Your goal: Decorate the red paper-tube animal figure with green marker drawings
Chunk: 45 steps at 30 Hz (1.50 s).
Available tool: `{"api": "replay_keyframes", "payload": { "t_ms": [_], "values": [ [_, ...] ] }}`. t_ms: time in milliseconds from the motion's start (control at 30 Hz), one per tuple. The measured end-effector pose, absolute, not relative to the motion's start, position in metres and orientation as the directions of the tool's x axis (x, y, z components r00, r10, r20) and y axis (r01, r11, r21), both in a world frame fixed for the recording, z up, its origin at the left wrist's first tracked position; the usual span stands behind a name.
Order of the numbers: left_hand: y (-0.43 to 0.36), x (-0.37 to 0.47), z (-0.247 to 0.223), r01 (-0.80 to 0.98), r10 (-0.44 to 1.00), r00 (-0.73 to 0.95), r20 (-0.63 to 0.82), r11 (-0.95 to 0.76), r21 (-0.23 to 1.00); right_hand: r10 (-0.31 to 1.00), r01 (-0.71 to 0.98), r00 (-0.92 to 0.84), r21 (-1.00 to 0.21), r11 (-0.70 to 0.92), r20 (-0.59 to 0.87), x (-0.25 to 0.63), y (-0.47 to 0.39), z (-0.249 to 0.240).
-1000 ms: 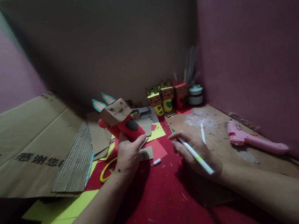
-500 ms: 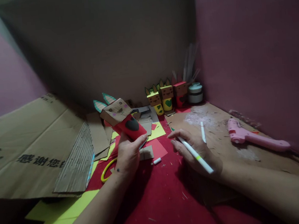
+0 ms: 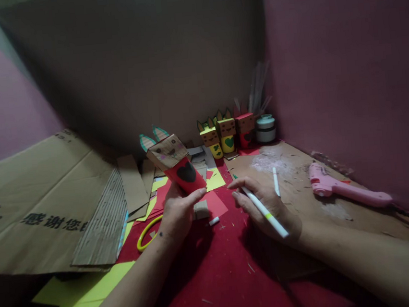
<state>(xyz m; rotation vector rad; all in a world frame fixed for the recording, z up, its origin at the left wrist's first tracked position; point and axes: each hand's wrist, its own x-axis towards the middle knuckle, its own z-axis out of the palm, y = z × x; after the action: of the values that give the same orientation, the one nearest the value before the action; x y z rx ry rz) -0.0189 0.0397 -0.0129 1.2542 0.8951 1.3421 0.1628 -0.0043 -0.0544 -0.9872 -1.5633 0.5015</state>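
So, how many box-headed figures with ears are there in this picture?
4: the tilted red figure in the left hand; at the back, a left yellow figure, a middle yellow figure and a right red figure. Others may hide behind.

- Cardboard-headed figure [image 3: 175, 160]: red body, dark heart, turquoise-edged ears (a pair); held tilted, head leftward.
- White marker [image 3: 261, 206]: yellow-banded, uncapped; held slanting, green tip foremost.

One left hand [image 3: 177, 214] and one right hand [image 3: 261, 202], two in all. One held figure [image 3: 174, 161] and three standing figures [image 3: 227, 135], four eared ones in view. On the held figure, two ears [image 3: 148, 142] and one dark heart [image 3: 186, 172]. One green-tipped marker [image 3: 274, 222], one short white cap [image 3: 214, 221], one slim white stick [image 3: 276, 182], one pink glue gun [image 3: 349, 191], one lidded jar [image 3: 266, 129], one yellow ring [image 3: 139, 242].
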Motion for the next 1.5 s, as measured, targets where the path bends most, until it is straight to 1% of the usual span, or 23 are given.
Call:
{"api": "replay_keyframes", "payload": {
  "t_ms": [133,233,300,367,433,467,533,567,667,733,900,967,1100,1233,1300,1400,1500],
  "values": [
    [0.038,-0.018,-0.011,-0.163,0.981,0.129,0.144,-0.122,0.979,0.799,0.311,0.027,-0.765,0.564,0.601,0.162,-0.005,-0.054],
    [0.039,-0.018,-0.013,-0.175,0.98,0.14,0.142,-0.116,0.978,0.766,0.317,0.017,-0.73,0.605,0.642,0.161,-0.008,-0.05],
    [0.04,-0.019,-0.013,-0.189,0.977,0.151,0.149,-0.12,0.975,0.696,0.342,-0.006,-0.652,0.676,0.718,0.161,-0.01,-0.047],
    [0.04,-0.02,-0.014,-0.203,0.972,0.172,0.158,-0.122,0.972,0.588,0.382,-0.034,-0.533,0.755,0.808,0.159,-0.013,-0.045],
    [0.04,-0.02,-0.013,-0.216,0.966,0.201,0.161,-0.117,0.969,0.512,0.431,-0.043,-0.447,0.784,0.858,0.158,-0.017,-0.044],
    [0.039,-0.019,-0.013,-0.224,0.963,0.217,0.162,-0.112,0.968,0.503,0.456,-0.035,-0.434,0.777,0.864,0.157,-0.019,-0.043],
    [0.038,-0.019,-0.012,-0.24,0.956,0.245,0.16,-0.1,0.966,0.531,0.502,0.007,-0.462,0.731,0.847,0.154,-0.024,-0.044],
    [0.037,-0.018,-0.012,-0.245,0.954,0.255,0.16,-0.096,0.965,0.561,0.521,0.041,-0.497,0.694,0.827,0.154,-0.026,-0.044],
    [0.036,-0.018,-0.012,-0.25,0.949,0.271,0.164,-0.095,0.964,0.609,0.52,0.084,-0.556,0.648,0.789,0.152,-0.029,-0.046],
    [0.035,-0.018,-0.013,-0.239,0.943,0.288,0.163,-0.094,0.966,0.601,0.49,0.058,-0.547,0.679,0.797,0.153,-0.028,-0.047],
    [0.03,-0.019,-0.015,-0.226,0.919,0.369,0.138,-0.055,0.973,0.538,0.427,-0.09,-0.456,0.781,0.838,0.156,-0.026,-0.047],
    [0.03,-0.019,-0.015,-0.233,0.917,0.377,0.132,-0.044,0.971,0.524,0.402,-0.112,-0.444,0.801,0.844,0.156,-0.026,-0.046],
    [0.032,-0.02,-0.016,-0.204,0.924,0.356,0.14,-0.07,0.976,0.507,0.382,-0.103,-0.436,0.815,0.856,0.155,-0.026,-0.044],
    [0.032,-0.021,-0.016,-0.165,0.925,0.365,0.107,-0.049,0.985,0.495,0.34,-0.098,-0.438,0.832,0.864,0.152,-0.026,-0.044],
    [0.032,-0.021,-0.017,-0.179,0.925,0.364,0.108,-0.045,0.983,0.506,0.356,-0.076,-0.45,0.819,0.859,0.151,-0.027,-0.044],
    [0.033,-0.022,-0.018,-0.215,0.92,0.372,0.123,-0.044,0.976,0.558,0.425,-0.014,-0.501,0.754,0.83,0.15,-0.029,-0.045],
    [0.034,-0.021,-0.018,-0.239,0.918,0.379,0.121,-0.029,0.971,0.58,0.429,-0.006,-0.522,0.737,0.815,0.15,-0.032,-0.045]
  ]
}}
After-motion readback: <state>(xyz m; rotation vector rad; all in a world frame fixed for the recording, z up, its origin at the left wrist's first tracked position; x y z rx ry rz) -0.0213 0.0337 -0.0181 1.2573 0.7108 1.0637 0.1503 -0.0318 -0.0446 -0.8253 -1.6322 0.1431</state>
